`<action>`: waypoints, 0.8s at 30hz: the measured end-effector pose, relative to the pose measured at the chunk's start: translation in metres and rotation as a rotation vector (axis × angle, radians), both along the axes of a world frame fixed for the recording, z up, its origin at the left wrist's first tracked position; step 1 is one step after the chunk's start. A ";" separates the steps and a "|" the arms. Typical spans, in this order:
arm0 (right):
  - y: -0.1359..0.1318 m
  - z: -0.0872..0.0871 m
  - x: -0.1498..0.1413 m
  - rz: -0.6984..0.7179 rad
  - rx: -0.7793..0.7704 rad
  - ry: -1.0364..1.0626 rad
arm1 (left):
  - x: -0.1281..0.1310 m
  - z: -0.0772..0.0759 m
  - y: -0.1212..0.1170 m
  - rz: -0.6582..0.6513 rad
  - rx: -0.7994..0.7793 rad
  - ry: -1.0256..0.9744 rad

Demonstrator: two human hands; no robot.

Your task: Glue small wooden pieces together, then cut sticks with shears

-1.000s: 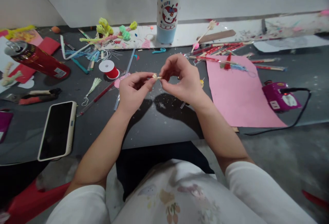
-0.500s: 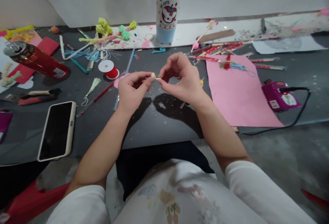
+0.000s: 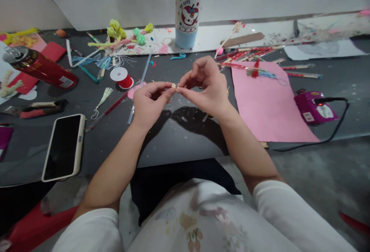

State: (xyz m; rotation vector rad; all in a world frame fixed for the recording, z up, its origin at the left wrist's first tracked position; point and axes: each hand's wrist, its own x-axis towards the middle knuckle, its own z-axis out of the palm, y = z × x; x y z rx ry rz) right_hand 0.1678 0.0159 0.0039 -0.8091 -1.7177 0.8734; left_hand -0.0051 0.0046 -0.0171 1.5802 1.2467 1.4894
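Between my two hands, over the middle of the table, is a small cream-coloured knobbly piece [image 3: 174, 86], too small to name by kind. My left hand [image 3: 152, 99] pinches it between thumb and forefinger from the left. From the right, the thumb and forefinger of my right hand [image 3: 206, 88] close on its right end, the fingertips hiding its short stem. The other fingers of the right hand are curled. Left of my left hand stand a spool of red thread [image 3: 124, 79] and a pale green tassel [image 3: 104, 98].
A bottle [image 3: 187, 16] stands at the back. Pink paper [image 3: 263, 109] and a purple box [image 3: 314, 107] with a cable lie right. A phone [image 3: 64, 147], pliers [image 3: 37, 109] and a red can [image 3: 43, 68] are left. Wrapped sticks [image 3: 248, 55] lie behind the paper.
My right fingertips have come in to the left and closed on the stem end, which showed half a second ago. My left hand keeps its pinch, nearly still.
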 end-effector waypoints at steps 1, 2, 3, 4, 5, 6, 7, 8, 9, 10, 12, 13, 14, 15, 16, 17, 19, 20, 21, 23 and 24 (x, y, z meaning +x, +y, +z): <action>0.000 0.000 0.000 -0.001 -0.001 -0.004 | 0.000 0.000 -0.001 0.005 0.007 0.009; 0.000 0.000 0.000 -0.001 -0.003 -0.008 | 0.000 0.000 -0.001 0.011 0.013 0.019; 0.000 0.000 0.000 -0.002 -0.007 -0.009 | 0.000 -0.001 -0.002 0.017 0.021 0.029; -0.001 0.001 0.000 -0.002 -0.012 -0.007 | 0.000 0.000 -0.003 0.024 0.029 0.037; -0.001 0.002 0.000 0.000 -0.017 0.000 | 0.000 0.000 -0.003 0.029 0.040 0.043; -0.002 0.003 0.000 0.006 -0.022 0.017 | 0.000 0.000 -0.004 0.032 0.053 0.047; -0.002 0.004 -0.001 0.017 -0.023 0.043 | 0.000 0.001 -0.005 0.032 0.066 0.052; -0.003 0.005 -0.001 0.029 -0.021 0.069 | -0.001 0.002 -0.005 0.030 0.081 0.057; -0.004 0.006 -0.001 0.038 -0.019 0.088 | -0.001 0.002 -0.006 0.029 0.097 0.061; -0.004 0.006 -0.001 0.043 -0.015 0.097 | -0.001 0.003 -0.007 0.028 0.111 0.064; -0.005 0.006 -0.001 0.037 -0.006 0.085 | -0.002 0.004 -0.007 0.030 0.130 0.068; -0.005 0.005 0.000 0.029 -0.001 0.069 | -0.002 0.004 -0.008 0.035 0.133 0.071; -0.005 0.004 0.000 0.022 0.003 0.053 | -0.002 0.004 -0.008 0.043 0.131 0.076; -0.005 0.004 0.000 0.016 0.007 0.041 | -0.002 0.005 -0.009 0.051 0.127 0.084; -0.005 0.003 0.000 0.010 0.008 0.028 | -0.002 0.005 -0.009 0.058 0.121 0.091; -0.005 0.003 0.001 0.004 0.009 0.017 | -0.002 0.004 -0.009 0.063 0.117 0.095; -0.005 0.002 0.001 0.003 0.017 0.011 | -0.002 0.004 -0.009 0.063 0.120 0.092; -0.005 0.002 0.001 0.007 0.025 0.016 | -0.001 0.004 -0.009 0.061 0.126 0.087; -0.005 0.002 0.001 0.012 0.034 0.022 | -0.001 0.003 -0.009 0.059 0.136 0.079; -0.004 0.001 0.000 0.016 0.044 0.027 | -0.001 0.002 -0.008 0.058 0.159 0.062; -0.003 0.000 0.000 0.017 0.049 0.028 | -0.001 0.001 -0.008 0.061 0.166 0.059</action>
